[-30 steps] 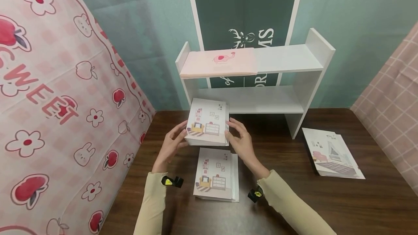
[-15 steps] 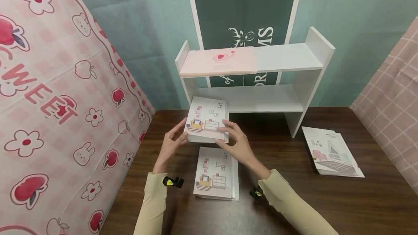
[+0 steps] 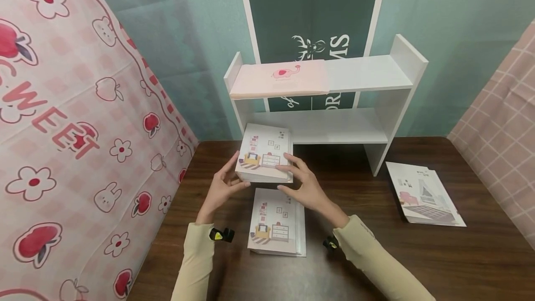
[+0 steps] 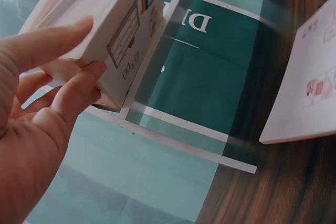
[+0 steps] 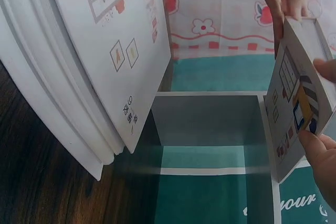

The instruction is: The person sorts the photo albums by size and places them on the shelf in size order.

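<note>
A thick stack of white booklets (image 3: 264,152), its cover printed with a yellow armchair and a chest of drawers, is held up at the shelf's lower left. My left hand (image 3: 219,192) grips its left side, fingers along the edge and thumb at the front. From the right, my right hand (image 3: 309,189) has fingertips on the cover and the thumb near the front edge. The right wrist view shows this thumb and finger pinching a corner of the held booklets (image 5: 286,103). A matching stack of booklets (image 3: 271,222) lies on the table between my forearms.
The white two-tier shelf (image 3: 338,127) stands at the back, a pink elephant-print packet (image 3: 280,78) on its upper board. More booklets (image 3: 426,196) lie on the brown table (image 3: 355,254) at the right. A pink patterned cloth (image 3: 92,152) hangs at the left.
My right hand's fingers have shifted from the stack's right side onto its cover and front corner. My left thumb has slid rightward along the front edge. The held stack has barely moved.
</note>
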Tool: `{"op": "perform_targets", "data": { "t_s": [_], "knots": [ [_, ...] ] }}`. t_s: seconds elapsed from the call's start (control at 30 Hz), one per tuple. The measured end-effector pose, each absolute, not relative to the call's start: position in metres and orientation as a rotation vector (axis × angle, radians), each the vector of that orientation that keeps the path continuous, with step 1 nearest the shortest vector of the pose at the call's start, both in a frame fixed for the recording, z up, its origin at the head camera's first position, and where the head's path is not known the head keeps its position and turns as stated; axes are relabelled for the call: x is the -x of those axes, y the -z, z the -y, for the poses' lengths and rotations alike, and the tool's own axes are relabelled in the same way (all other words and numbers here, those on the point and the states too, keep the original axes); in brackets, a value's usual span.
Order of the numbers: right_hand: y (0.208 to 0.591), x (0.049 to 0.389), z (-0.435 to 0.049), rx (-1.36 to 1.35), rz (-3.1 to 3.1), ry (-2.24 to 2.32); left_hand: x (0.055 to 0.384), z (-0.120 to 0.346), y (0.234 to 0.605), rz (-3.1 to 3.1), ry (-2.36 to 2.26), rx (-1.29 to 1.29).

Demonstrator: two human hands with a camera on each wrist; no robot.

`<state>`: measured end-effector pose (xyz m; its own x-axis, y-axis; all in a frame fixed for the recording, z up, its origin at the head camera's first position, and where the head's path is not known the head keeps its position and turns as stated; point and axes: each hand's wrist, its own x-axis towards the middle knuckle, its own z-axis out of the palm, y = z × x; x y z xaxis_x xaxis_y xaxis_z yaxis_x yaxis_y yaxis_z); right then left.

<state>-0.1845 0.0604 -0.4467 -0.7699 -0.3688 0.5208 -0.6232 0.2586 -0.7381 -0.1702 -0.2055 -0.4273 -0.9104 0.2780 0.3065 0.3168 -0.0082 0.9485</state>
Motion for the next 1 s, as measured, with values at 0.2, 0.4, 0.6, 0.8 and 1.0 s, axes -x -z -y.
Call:
{"op": "perform_targets", "data": {
  "t_s": [0.2,0.4,0.6,0.8,1.0],
  "knots": [
    [0.447,0.185,-0.061,-0.92,2.294,-1.503,0.169,0.203,0.428,2.229,2.072,0.605],
    [0.449,0.187,-0.062,-0.945,2.276,-1.475,0.169,0.201,0.428,2.267,2.004,0.601],
    [0.449,0.188,-0.063,-0.954,2.293,-1.385,0.163,0.196,0.417,2.31,1.903,0.6],
    [0.444,0.189,-0.064,-0.928,2.309,-1.249,0.158,0.191,0.408,2.335,1.694,0.633],
    [0.441,0.19,-0.063,-0.895,2.305,-1.224,0.157,0.188,0.408,2.311,1.543,0.625]
  ]
}}
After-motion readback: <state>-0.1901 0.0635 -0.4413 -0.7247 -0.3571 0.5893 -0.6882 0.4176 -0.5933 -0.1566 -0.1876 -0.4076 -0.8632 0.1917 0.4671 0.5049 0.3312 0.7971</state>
